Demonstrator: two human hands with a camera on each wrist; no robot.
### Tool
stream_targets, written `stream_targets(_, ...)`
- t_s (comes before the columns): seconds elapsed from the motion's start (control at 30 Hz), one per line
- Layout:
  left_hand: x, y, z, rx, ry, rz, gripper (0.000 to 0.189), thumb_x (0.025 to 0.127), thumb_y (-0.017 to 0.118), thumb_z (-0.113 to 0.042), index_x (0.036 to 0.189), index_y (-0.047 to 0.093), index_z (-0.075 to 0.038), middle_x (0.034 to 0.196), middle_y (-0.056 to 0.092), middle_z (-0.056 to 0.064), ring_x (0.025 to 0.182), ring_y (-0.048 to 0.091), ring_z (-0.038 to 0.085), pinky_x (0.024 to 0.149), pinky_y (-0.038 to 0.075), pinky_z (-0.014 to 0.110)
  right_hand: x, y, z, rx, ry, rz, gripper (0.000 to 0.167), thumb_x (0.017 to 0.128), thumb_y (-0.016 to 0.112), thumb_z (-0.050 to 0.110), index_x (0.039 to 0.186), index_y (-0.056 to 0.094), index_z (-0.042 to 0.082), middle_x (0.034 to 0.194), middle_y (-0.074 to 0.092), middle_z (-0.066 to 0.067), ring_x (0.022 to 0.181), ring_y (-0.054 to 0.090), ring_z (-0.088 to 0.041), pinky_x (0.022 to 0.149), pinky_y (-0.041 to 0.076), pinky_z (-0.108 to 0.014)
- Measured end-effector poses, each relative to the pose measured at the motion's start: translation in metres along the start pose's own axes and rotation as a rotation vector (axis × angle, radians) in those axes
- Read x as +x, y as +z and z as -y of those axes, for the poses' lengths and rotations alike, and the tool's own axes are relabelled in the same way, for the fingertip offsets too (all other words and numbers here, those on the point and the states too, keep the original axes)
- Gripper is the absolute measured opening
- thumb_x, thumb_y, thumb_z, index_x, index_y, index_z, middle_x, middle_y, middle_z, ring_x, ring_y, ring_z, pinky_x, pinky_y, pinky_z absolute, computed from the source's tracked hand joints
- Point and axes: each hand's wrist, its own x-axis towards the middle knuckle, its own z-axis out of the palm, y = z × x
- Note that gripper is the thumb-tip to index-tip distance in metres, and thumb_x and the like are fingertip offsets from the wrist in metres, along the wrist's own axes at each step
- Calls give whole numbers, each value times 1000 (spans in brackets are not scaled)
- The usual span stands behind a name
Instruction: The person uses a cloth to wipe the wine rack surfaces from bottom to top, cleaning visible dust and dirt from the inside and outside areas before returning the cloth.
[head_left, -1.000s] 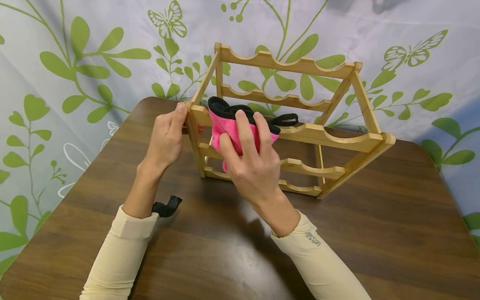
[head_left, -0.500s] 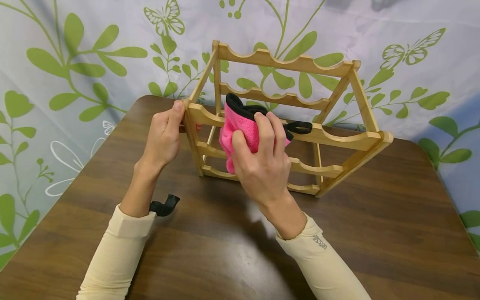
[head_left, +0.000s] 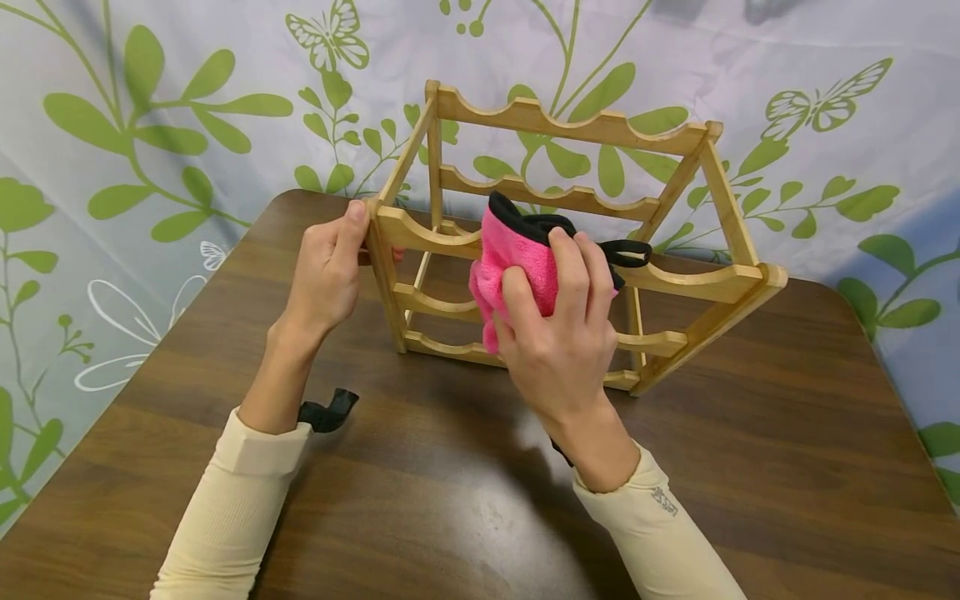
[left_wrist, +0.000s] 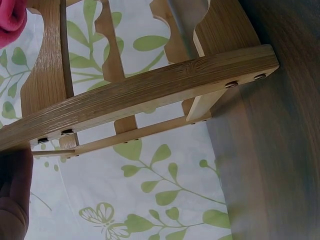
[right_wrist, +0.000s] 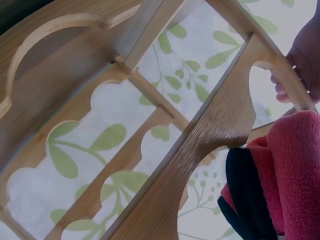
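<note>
A pale wooden bottle rack [head_left: 697,283] with scalloped rails stands tilted in view on the brown table. My left hand [head_left: 327,271] grips its front left post near the top; in the left wrist view only part of that hand [left_wrist: 14,195] shows beside the post. My right hand [head_left: 562,329] holds a folded pink cloth [head_left: 517,258] with black edging and a black loop against the upper front rail, around its middle. In the right wrist view the cloth [right_wrist: 300,170] lies at the scalloped rail [right_wrist: 210,125]. The palm side of the right hand is hidden.
The wooden table [head_left: 420,500] spreads around the rack. Behind it hangs a pale fabric backdrop [head_left: 247,50] with green leaves and butterflies. A black strap end [head_left: 330,411] sticks out beside the left wrist.
My right hand has slid the pink cloth to the right along the upper front rail, from near the left post to the middle. My left hand keeps its grip on the post.
</note>
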Motion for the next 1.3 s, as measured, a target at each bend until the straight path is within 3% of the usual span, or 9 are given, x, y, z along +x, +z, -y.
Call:
stream_targets(0.4,4,0,1,-3,-8,1,50,108,35,-29,101,71,5,72,69,10,68,68,19,66,58,25,-4,-9,-15,-30,28,-7,21,80,77,12,96,65,8,123,57,-22,114,53,-42,87,54,-55)
stream_targets(0.77,8,0,0,-20,-27,23,53,109,31,-29,103,70,6,80,70,14,71,69,19,69,58,27,-9,-10,-25,-94,74,-52,21,77,79,12,92,64,12,120,57,-19,110,54,-41,72,57,-56)
stream_targets(1.07,8,1,-1,-13,-25,14,55,109,31,-29,97,70,7,77,69,14,70,68,17,69,58,27,-15,-17,-34,-62,94,-44,24,76,80,13,94,65,10,121,55,-19,111,52,-43,82,55,-56)
stream_targets(1.3,7,0,-2,-13,-39,21,55,108,31,-30,98,71,6,76,69,12,71,69,23,69,58,29,-18,-23,-41,-59,140,-60,24,76,79,12,95,65,8,121,55,-18,111,52,-43,84,53,-58)
